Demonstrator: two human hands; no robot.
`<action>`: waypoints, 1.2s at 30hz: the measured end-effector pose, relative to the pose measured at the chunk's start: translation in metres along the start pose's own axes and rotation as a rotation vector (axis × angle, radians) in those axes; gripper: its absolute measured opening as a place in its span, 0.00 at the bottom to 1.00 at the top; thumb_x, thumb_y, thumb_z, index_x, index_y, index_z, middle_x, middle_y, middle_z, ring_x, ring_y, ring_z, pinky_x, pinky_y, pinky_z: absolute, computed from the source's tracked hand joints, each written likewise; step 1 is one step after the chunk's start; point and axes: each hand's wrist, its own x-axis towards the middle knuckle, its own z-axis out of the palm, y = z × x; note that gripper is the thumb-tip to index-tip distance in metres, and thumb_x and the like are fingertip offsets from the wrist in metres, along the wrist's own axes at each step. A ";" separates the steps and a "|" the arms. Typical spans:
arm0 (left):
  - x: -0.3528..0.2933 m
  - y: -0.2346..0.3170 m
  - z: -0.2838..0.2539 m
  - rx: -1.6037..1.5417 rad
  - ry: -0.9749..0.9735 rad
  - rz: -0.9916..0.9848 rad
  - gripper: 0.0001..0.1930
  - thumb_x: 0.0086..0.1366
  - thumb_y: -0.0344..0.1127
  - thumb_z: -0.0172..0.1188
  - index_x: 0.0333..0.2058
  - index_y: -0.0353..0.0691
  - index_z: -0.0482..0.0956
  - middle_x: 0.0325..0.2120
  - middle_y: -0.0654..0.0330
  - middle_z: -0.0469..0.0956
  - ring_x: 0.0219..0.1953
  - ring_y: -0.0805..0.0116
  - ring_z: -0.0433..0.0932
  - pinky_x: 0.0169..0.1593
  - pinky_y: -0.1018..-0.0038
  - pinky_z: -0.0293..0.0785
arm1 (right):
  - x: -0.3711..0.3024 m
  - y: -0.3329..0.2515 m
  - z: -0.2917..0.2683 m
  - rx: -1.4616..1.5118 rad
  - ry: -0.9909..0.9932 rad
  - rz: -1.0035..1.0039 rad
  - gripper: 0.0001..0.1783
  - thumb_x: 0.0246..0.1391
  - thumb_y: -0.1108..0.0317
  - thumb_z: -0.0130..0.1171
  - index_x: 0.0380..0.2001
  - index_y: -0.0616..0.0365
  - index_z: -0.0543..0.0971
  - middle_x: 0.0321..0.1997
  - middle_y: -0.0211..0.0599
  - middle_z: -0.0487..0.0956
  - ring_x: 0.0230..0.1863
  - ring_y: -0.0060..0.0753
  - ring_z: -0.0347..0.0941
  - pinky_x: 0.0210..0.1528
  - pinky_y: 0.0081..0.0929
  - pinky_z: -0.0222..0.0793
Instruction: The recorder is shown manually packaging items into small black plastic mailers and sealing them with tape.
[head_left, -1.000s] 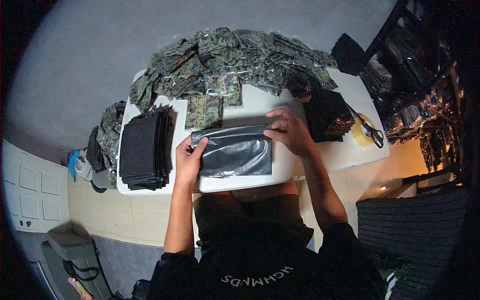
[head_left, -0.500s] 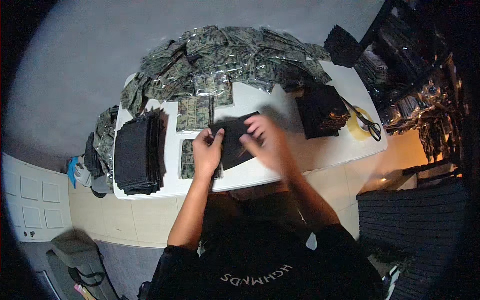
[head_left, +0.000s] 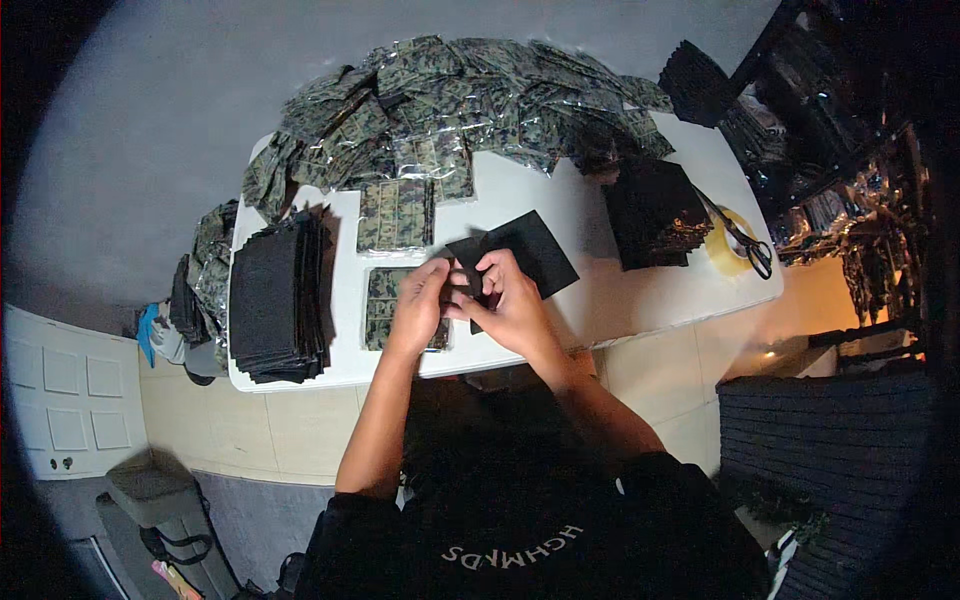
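Dark flat black sheets (head_left: 540, 255) lie overlapped at the table's middle, their far right corner reaching out over the white surface. My left hand (head_left: 418, 308) pinches the near left part of this black material. Close beside it, my right hand (head_left: 508, 312) has curled fingers on the same material, its thumb pointing to the left hand. What is between the fingertips is partly hidden. Under and beside my left hand lies a camouflage-patterned packet (head_left: 385, 295) in clear wrap. Beyond it rests a neat stack of such packets (head_left: 393, 215).
A tall black stack (head_left: 275, 300) stands at the table's left. Another black stack (head_left: 652, 215) is at the right, with scissors (head_left: 745, 245) and a tape roll (head_left: 728, 255) beside it. A heap of wrapped camouflage packets (head_left: 450, 105) covers the far side of the white table (head_left: 650, 300).
My right hand has come down and in toward the left hand. The black material now spreads farther to the right, as overlapping pieces. The view has shifted slightly.
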 end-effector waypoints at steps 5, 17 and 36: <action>-0.002 0.004 -0.002 -0.031 -0.013 -0.005 0.17 0.85 0.41 0.49 0.53 0.31 0.79 0.39 0.55 0.84 0.33 0.66 0.87 0.33 0.69 0.90 | 0.000 0.002 -0.006 0.178 -0.085 -0.016 0.27 0.57 0.60 0.82 0.49 0.58 0.76 0.28 0.33 0.80 0.27 0.22 0.75 0.32 0.28 0.73; 0.000 0.001 -0.003 0.055 -0.071 0.051 0.11 0.78 0.28 0.63 0.54 0.30 0.77 0.36 0.56 0.86 0.33 0.67 0.89 0.33 0.69 0.91 | 0.000 0.016 -0.013 0.227 -0.125 -0.024 0.24 0.60 0.62 0.80 0.51 0.57 0.78 0.31 0.31 0.82 0.31 0.21 0.77 0.35 0.25 0.73; -0.003 0.000 -0.006 0.051 -0.159 0.090 0.16 0.73 0.21 0.61 0.57 0.35 0.77 0.42 0.60 0.84 0.38 0.71 0.87 0.39 0.72 0.90 | 0.000 0.016 -0.016 0.215 -0.160 -0.003 0.22 0.63 0.63 0.77 0.52 0.58 0.77 0.34 0.33 0.84 0.36 0.20 0.77 0.38 0.25 0.74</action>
